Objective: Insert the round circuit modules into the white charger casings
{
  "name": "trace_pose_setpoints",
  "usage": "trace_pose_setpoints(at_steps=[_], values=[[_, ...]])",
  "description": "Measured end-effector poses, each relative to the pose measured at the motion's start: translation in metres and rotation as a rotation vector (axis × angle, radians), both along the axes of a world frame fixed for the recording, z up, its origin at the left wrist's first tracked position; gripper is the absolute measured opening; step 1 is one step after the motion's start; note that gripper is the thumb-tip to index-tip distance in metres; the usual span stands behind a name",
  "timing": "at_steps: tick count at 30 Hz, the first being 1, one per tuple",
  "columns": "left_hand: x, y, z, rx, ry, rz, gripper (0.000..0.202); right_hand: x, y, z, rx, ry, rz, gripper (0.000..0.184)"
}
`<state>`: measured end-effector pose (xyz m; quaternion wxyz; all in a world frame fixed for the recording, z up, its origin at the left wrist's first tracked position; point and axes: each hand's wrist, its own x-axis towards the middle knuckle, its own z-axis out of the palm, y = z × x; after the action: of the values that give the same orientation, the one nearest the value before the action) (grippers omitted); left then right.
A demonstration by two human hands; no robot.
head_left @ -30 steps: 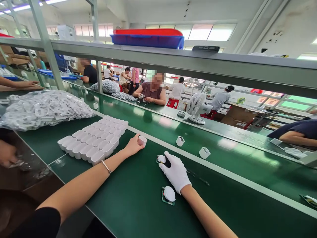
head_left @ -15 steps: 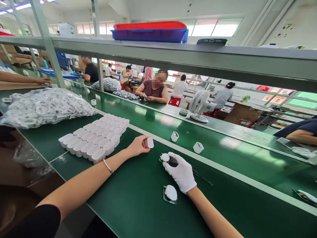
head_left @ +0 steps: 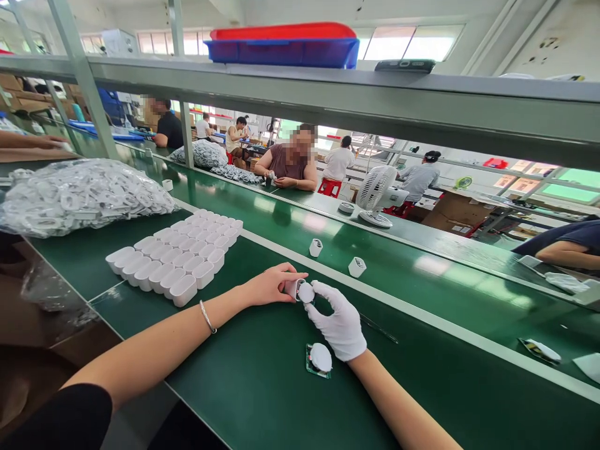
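My bare left hand [head_left: 272,286] grips a small white plastic shell [head_left: 293,288] above the green bench. My white-gloved right hand [head_left: 341,325] pinches a small round white part [head_left: 306,292] and holds it against the open end of that shell. The two hands meet near the middle of the view. A second round white part on a green board [head_left: 320,360] lies on the bench just below my right wrist. A block of empty white shells [head_left: 175,259] stands in rows to the left of my left hand.
A clear bag of white parts [head_left: 79,197] lies at far left. Two white shells [head_left: 315,247] [head_left: 357,267] ride the green conveyor beyond my hands. A white fan [head_left: 376,195] stands behind it. Other people sit across and to the right. Red and blue trays [head_left: 284,45] rest on the overhead shelf.
My left hand carried the white shell rightward to my right hand. My right hand lifted the round white part off the bench to meet it. The shells on the conveyor drifted left.
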<state>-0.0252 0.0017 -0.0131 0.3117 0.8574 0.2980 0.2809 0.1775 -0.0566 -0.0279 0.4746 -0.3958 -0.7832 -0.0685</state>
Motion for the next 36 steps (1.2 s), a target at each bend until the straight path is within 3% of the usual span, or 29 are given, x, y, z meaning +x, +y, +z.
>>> trace_pose_setpoints(at_steps=[9,15,18,20,23,26,30,33,36], values=[[-0.001,-0.001,0.001,0.028,0.081,-0.034,0.067,0.004,0.003,0.0,0.097,-0.174,0.028,0.037],[0.0,-0.008,0.006,0.073,0.161,-0.036,0.058,0.0,0.003,0.001,0.001,-0.244,0.04,0.034],[0.001,-0.009,0.007,0.064,0.09,-0.063,0.051,-0.004,-0.005,0.005,-0.173,-0.091,0.055,0.036],[0.002,-0.01,0.009,0.07,0.041,-0.075,0.05,-0.007,-0.009,0.01,-0.393,0.156,0.083,0.051],[0.004,-0.014,0.011,0.093,0.017,-0.092,0.051,-0.008,-0.01,0.019,-0.791,0.522,0.267,0.065],[0.007,-0.021,0.013,0.109,0.032,-0.126,0.052,-0.007,-0.008,0.026,-0.996,0.597,0.42,0.06],[0.011,-0.028,0.014,0.114,0.027,-0.138,0.05,-0.008,-0.01,0.026,-0.96,0.554,0.26,0.04],[0.011,-0.028,0.015,0.071,0.057,-0.146,0.05,-0.011,-0.011,0.022,-0.948,0.546,0.197,0.043],[0.009,-0.022,0.013,0.02,0.066,-0.11,0.054,-0.008,-0.005,0.025,-0.911,0.382,0.072,0.051]])
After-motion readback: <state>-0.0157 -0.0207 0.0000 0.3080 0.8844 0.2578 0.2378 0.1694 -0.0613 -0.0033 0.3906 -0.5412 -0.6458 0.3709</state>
